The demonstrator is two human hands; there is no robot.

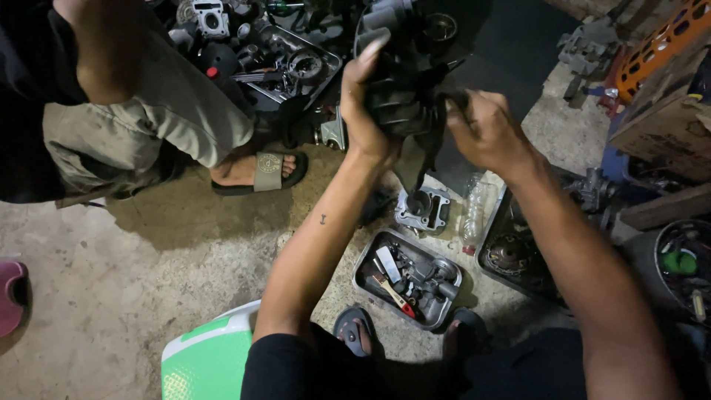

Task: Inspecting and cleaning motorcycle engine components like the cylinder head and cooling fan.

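My left hand (366,104) grips a dark, greasy engine part (411,55) held up in the air, fingers wrapped around its left side. My right hand (485,130) pinches a dark cloth or strap (418,159) that hangs from the underside of the same part. Below the hands, on the concrete floor, lies a grey metal cylinder block (422,211), and in front of it stands a small metal tray (366,255) with several small parts and a red-handled tool (392,294).
Another person squats at the upper left, a sandalled foot (259,170) on the floor. A metal tray (326,63) of parts lies behind. A second tray (492,222) holds a round clutch part. A clear plastic bottle (474,211) lies between trays. A green-white stool (211,359) stands near me.
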